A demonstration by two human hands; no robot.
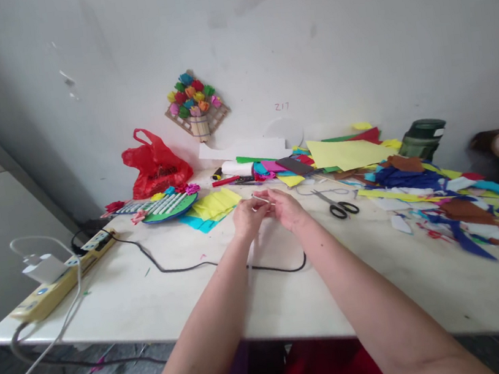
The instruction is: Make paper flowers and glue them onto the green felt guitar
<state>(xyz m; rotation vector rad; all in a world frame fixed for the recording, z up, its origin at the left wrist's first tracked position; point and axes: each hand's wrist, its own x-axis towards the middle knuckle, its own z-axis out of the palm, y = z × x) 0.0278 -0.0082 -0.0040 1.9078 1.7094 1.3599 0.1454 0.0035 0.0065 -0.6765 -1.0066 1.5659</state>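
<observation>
Above the middle of the table, my left hand [247, 217] and my right hand [284, 209] meet with bent, pinching fingers. Between them is a thin white strip [261, 199], its upper end showing at the fingertips. A pale length [250, 255], seemingly of the same strip, hangs below my left hand; its exact kind is too blurred to tell. Just left of the hands lie yellow paper sheets [217, 204] over blue ones. Black-handled scissors [338, 205] rest slightly open to the right. A black cable [196, 267] runs beneath my wrists.
At left are a power strip [51, 295] with a white charger [44, 268], a green board [173, 207] with rolled-paper pieces and a red plastic bag [156, 169]. Coloured scraps [461, 207] and a green bottle [422, 139] occupy the right. A paper-flower decoration [196, 105] hangs behind.
</observation>
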